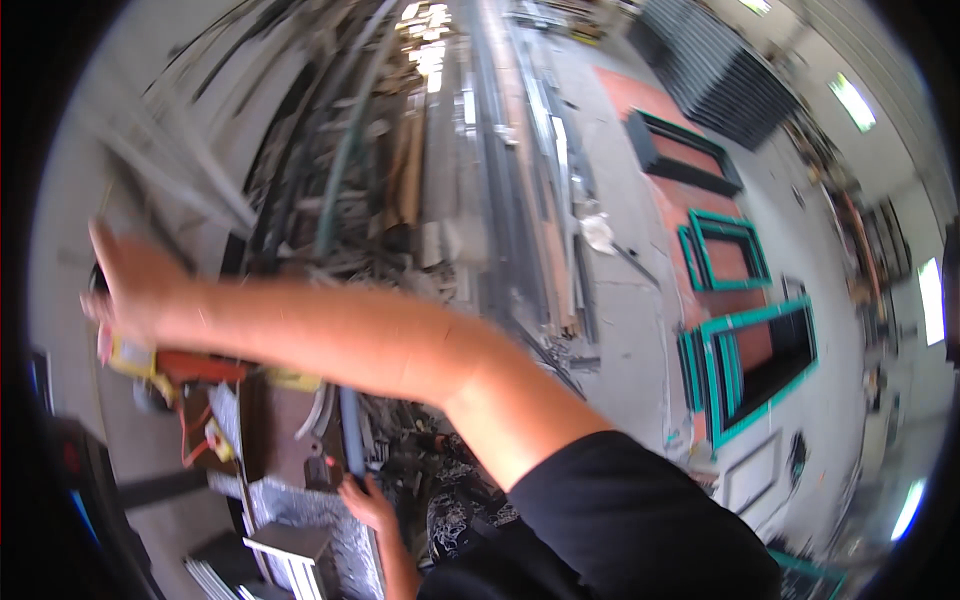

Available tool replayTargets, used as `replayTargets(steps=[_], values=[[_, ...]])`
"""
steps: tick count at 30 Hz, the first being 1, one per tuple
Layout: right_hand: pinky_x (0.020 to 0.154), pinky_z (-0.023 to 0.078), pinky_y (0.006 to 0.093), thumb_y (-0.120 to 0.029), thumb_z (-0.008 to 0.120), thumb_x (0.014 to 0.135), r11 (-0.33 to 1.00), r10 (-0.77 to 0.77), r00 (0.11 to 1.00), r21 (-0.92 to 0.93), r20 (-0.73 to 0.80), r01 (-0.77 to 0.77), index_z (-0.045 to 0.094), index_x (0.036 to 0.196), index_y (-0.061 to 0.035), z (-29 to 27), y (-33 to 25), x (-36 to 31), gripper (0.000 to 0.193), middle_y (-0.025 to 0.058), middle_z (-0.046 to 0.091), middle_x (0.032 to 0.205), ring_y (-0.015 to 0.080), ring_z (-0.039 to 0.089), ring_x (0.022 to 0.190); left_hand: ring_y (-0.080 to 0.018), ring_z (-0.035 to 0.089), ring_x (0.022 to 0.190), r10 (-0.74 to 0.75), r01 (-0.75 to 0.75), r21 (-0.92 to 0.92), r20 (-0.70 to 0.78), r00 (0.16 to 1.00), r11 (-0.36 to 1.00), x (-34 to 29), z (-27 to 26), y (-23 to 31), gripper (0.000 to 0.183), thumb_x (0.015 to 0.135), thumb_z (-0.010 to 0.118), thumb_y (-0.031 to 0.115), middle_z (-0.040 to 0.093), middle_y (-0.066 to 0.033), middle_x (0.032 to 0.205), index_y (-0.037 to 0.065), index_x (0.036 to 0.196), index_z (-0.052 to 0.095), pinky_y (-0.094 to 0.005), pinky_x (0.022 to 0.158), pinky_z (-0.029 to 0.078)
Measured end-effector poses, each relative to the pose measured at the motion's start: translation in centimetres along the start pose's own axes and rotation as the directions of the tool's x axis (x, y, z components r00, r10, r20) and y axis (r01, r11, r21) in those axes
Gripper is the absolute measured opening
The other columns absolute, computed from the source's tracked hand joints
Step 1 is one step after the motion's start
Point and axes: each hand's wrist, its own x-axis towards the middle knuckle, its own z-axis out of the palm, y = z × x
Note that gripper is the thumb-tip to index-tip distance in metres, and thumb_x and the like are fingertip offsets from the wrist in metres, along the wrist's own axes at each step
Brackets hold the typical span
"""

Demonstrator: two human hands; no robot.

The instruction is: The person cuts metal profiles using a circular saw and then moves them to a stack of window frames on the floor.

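My right arm, in a black short sleeve, stretches across the view to the far left. At its end my right hand [140, 288] is blurred, thumb raised and fingers curled around something dark. Just below that hand is a machine with yellow and orange-red parts [200, 366]. In the lower middle my left hand [372, 505] has its fingers closed at the near end of a blue-grey bar [351, 432]. A small dark piece with a red tip [327, 468] lies beside those fingers, on or near a brown work surface [280, 425].
Long metal profiles and bars [470, 180] lie heaped ahead, with offcuts among them. On the floor to the right stand green-edged frames [760, 370] and a dark frame [690, 150]. Dark ribbed stacked panels [715, 75] are farther back. Silvery wrapping [310, 505] covers something near my left hand.
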Motion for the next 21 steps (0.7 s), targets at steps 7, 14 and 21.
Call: replayTargets(steps=[7,14,21], values=[[0.078,0.054,0.0412,-0.019,0.071,0.086,0.833,0.49,0.831,-0.139,-0.263,-0.535,0.058,0.124,-0.0052,-12.1,3.5,-40.6,0.043,0.0163,0.066,0.103,0.0316,0.067,0.09,-0.0426,0.056,0.091,0.486,-0.413,-0.272,0.316,0.815,0.869,-3.5,2.1,11.2,0.036,0.078,0.073,0.015,0.059,-0.0207,0.096,-0.003,0.107,0.061,-0.0489,0.08,0.047],[0.075,0.053,0.0367,-0.022,0.066,0.088,0.351,0.616,0.193,0.046,-0.764,-0.935,0.066,0.106,-0.0026,-28.1,-11.3,-78.3,0.026,0.0143,0.07,0.091,0.0259,0.068,0.085,-0.0413,0.058,0.091,0.685,-0.578,-0.368,0.359,0.634,0.728,-11.9,6.3,20.5,0.037,0.087,0.07,0.023,0.061,-0.0209,0.1,-0.005,0.11,0.059,-0.0462,0.08,0.047],[0.076,0.053,0.0391,-0.026,0.065,0.086,0.455,0.455,-0.198,0.418,-0.868,-0.786,0.068,0.102,-0.0028,-29.3,-24.2,-92.4,0.028,0.0131,0.072,0.094,0.0285,0.068,0.087,-0.0255,0.059,0.07,0.546,-0.241,-0.494,0.795,0.265,0.836,-28.0,11.0,38.9,0.037,0.084,0.075,0.026,0.062,-0.0145,0.077,-0.005,0.094,0.056,-0.0407,0.064,0.048]])
